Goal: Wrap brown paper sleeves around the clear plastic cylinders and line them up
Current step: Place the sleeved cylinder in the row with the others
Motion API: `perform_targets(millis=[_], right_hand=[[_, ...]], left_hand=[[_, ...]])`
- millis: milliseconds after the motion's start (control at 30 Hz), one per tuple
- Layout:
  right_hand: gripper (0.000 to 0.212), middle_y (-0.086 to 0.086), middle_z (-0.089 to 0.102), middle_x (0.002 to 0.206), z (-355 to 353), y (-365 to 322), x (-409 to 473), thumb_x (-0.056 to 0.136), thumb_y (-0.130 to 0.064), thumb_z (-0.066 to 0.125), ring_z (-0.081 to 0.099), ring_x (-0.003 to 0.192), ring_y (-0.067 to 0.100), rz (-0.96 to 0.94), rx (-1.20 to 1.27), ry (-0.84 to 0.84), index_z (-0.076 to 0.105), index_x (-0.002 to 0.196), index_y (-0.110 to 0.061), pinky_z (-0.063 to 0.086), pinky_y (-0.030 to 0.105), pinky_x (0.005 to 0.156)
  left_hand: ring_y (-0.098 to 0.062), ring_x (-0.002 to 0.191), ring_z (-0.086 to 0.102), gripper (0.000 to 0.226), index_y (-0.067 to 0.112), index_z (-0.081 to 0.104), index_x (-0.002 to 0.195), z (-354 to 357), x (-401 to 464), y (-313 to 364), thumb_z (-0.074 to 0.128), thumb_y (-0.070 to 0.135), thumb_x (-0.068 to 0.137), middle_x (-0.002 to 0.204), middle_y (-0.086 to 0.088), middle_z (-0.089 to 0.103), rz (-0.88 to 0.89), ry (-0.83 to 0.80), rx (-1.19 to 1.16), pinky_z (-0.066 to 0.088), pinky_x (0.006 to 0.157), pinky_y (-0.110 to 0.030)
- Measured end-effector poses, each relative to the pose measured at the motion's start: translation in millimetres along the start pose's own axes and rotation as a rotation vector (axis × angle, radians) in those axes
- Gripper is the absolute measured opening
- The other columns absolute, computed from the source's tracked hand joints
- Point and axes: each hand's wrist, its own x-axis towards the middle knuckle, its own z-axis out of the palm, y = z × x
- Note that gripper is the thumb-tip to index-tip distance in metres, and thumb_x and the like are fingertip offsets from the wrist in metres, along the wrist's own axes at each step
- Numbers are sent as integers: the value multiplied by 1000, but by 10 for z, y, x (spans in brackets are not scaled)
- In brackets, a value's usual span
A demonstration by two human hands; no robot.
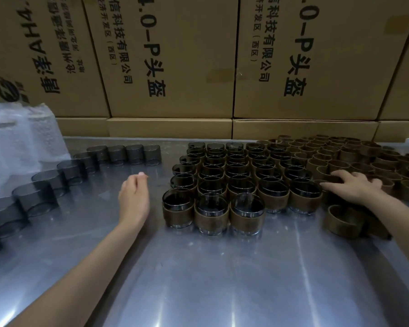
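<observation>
Several sleeved cylinders [222, 182] stand in tight rows at the table's middle, each clear with a brown paper band. Bare clear cylinders [47, 182] lie in a curved line along the left. A heap of empty brown sleeves [354, 156] fills the right side, and one sleeve [344, 220] stands apart nearer me. My left hand [134, 197] hovers over the table left of the rows, its fingers loosely curled and holding nothing. My right hand [354, 185] lies spread on the sleeves at the heap's near edge, its fingers reaching toward the sleeved rows.
The steel table [222, 279] is shiny and reflective. Printed cardboard boxes [175, 67] form a wall along the far edge. A bundle of bubble wrap [17, 147] sits at the far left corner.
</observation>
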Motion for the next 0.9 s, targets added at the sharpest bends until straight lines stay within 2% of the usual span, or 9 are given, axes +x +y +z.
perform_targets(millis=[133, 267, 467, 567, 667, 733, 767, 833, 900], right_hand=[[50, 16, 35, 145, -18, -18, -88, 86, -60, 55, 35, 130, 41, -81, 5, 52, 45, 127, -33, 35, 49, 103], [24, 12, 44, 126, -23, -33, -220, 88, -50, 58, 51, 102, 30, -147, -1, 78, 48, 100, -31, 47, 39, 80], [22, 7, 45, 107, -98, -22, -401, 89, -46, 59, 49, 96, 26, -191, -52, 26, 50, 92, -26, 43, 36, 78], [20, 9, 50, 104, -181, 36, -389, 86, -40, 65, 51, 95, 26, -214, -39, -55, 54, 88, -24, 45, 39, 87], [21, 6, 54, 105, -244, 76, -344, 83, -42, 68, 55, 98, 26, -188, -6, -116, 56, 94, -30, 46, 41, 92], [26, 6, 56, 106, -199, 112, -263, 82, -49, 66, 57, 98, 27, -166, -98, -18, 52, 100, -36, 48, 42, 91], [27, 7, 60, 103, -146, 116, -209, 81, -50, 65, 59, 94, 28, -163, -118, 100, 54, 100, -35, 51, 44, 87], [31, 6, 63, 87, -23, 85, -143, 80, -54, 57, 61, 78, 27, -182, -48, 372, 58, 93, -26, 55, 45, 71], [36, -1, 58, 74, 114, 46, -169, 78, -67, 37, 57, 64, 22, -257, -64, 556, 48, 85, -33, 55, 41, 56]], left_hand=[[-30, 125, 42, 39, 5, 55, 121, 3, 272, -108, 33, 32, 103, 131, -14, 51, -67, -12, 73, 31, 105, -42], [-32, 123, 44, 29, 7, 56, 119, 19, 460, -160, 43, 25, 99, 130, -14, 52, -70, -31, 155, 35, 106, -44], [-35, 127, 40, 36, 9, 51, 128, 76, 746, -198, 50, 21, 94, 136, -16, 45, -50, -115, 353, 32, 105, -39], [-37, 130, 35, 44, 12, 44, 135, 110, 939, -195, 51, 22, 93, 140, -16, 38, -17, -178, 458, 32, 105, -42], [-38, 131, 33, 53, 16, 38, 141, 105, 1161, -213, 53, 25, 90, 144, -15, 33, 80, -197, 659, 33, 103, -44], [-40, 133, 30, 62, 21, 34, 144, 84, 1320, -211, 57, 30, 88, 148, -16, 29, 138, -215, 824, 30, 107, -45], [-41, 135, 28, 66, 24, 31, 145, 79, 1399, -208, 59, 33, 86, 150, -17, 26, 145, -236, 893, 27, 110, -46], [-44, 138, 19, 75, 31, 24, 147, 72, 1533, -217, 61, 41, 83, 154, -18, 18, 119, -291, 982, 17, 115, -50], [-47, 141, 11, 81, 37, 18, 149, 94, 1640, -240, 61, 53, 82, 156, -19, 12, 78, -334, 998, 9, 116, -55]])
